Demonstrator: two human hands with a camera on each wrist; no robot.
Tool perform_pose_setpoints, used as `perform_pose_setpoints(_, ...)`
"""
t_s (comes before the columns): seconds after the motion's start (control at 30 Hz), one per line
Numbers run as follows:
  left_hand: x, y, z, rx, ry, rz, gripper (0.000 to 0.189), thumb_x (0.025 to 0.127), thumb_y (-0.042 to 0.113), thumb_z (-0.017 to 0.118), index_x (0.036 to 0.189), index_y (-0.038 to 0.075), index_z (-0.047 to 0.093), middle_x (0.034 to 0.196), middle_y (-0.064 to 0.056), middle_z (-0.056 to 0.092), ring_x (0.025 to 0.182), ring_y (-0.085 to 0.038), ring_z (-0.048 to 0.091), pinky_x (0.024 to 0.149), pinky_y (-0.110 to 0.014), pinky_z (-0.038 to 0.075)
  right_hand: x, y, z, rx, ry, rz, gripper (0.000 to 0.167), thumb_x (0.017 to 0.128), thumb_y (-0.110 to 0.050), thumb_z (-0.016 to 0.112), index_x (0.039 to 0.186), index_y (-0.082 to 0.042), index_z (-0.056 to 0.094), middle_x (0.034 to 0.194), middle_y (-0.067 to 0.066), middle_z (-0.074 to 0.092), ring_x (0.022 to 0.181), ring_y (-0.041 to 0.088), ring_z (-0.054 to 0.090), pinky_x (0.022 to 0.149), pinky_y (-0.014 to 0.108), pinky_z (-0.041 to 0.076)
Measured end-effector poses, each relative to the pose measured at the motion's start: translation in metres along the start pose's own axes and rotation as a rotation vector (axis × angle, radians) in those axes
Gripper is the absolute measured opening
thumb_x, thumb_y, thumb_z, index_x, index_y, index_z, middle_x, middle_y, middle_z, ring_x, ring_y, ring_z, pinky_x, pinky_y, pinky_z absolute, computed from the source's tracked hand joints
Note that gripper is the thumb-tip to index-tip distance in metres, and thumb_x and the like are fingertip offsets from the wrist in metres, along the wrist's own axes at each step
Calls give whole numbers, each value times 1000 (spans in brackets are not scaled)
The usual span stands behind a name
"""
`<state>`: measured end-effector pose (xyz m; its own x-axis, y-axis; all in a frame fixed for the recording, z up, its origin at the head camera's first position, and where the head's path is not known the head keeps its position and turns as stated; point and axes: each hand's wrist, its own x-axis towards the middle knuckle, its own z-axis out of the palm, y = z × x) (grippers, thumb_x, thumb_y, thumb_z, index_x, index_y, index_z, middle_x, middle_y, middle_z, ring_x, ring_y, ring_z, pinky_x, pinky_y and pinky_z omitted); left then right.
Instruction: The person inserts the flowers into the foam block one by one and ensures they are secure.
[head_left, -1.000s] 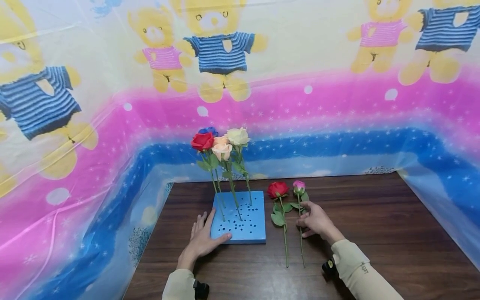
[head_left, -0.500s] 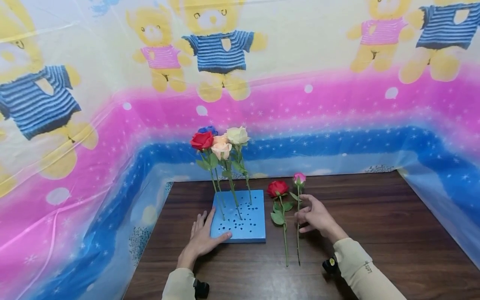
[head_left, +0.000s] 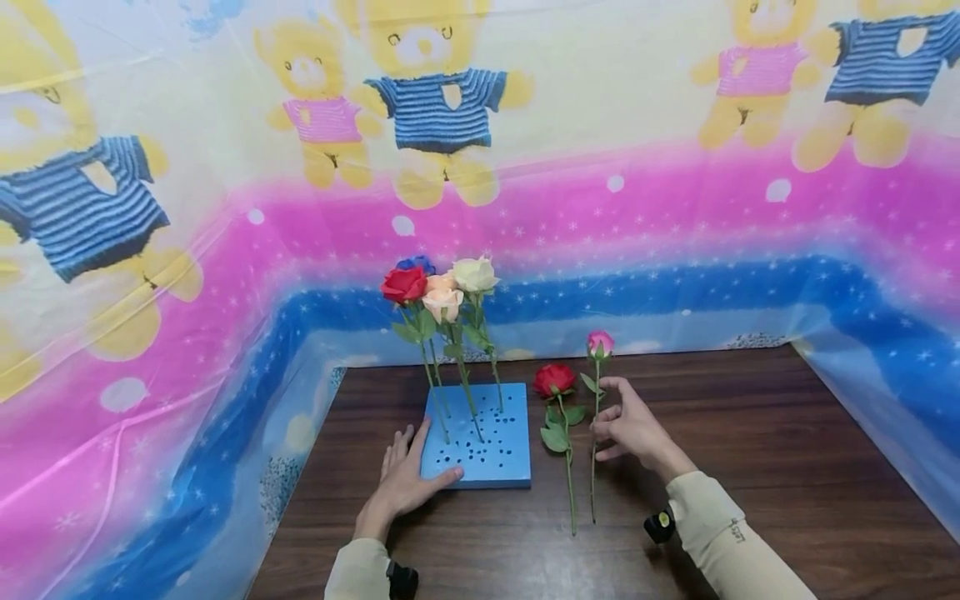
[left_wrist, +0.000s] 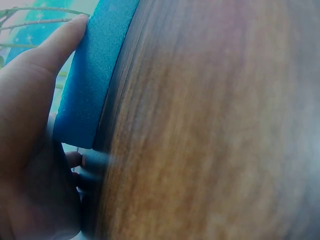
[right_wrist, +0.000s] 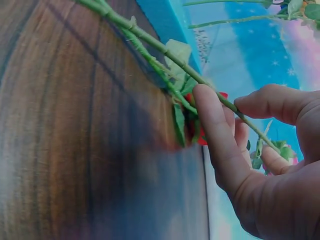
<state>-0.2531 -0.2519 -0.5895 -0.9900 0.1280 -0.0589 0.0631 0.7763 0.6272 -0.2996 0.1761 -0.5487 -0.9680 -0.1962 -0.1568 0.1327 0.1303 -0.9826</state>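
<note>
My right hand pinches the stem of a pink rose between thumb and fingers, with the bloom pointing away. In the right wrist view the held stem runs above the table. My left hand rests at the near left corner of a blue block dotted with holes. Its fingers stretch along the left side and its thumb lies over the front edge. Upright in the block stand a red rose, a blue rose, a white rose and peach blooms.
Another red rose lies on the brown wooden table, between the block and my right hand. A cloth printed with bears hangs behind the table and along its sides.
My right hand has lifted the pink rose off the table, moving it slightly away and left; its stem now stands more upright in view. The left hand and block have stayed put.
</note>
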Motion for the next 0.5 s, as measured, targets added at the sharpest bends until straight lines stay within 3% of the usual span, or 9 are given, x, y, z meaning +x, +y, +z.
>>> perform_pose_setpoints(0.37, -2, 2, -2, -7, 2, -4, 115, 96, 69, 77, 182, 23, 15, 183, -29, 12, 170, -53, -2, 134, -74, 0, 0, -33, -1, -23, 25, -97, 85, 103, 9, 68, 173, -19, 27, 112, 23, 60, 93, 33, 73, 71, 60, 69)
perform_pose_setpoints(0.5, -2, 3, -2, -10, 0, -4, 115, 96, 68, 77, 182, 23, 15, 183, -29, 12, 170, -53, -2, 134, -74, 0, 1, -45, 0, -45, 29, -148, 86, 103, 9, 68, 173, -20, 28, 109, 23, 61, 94, 35, 75, 71, 60, 69)
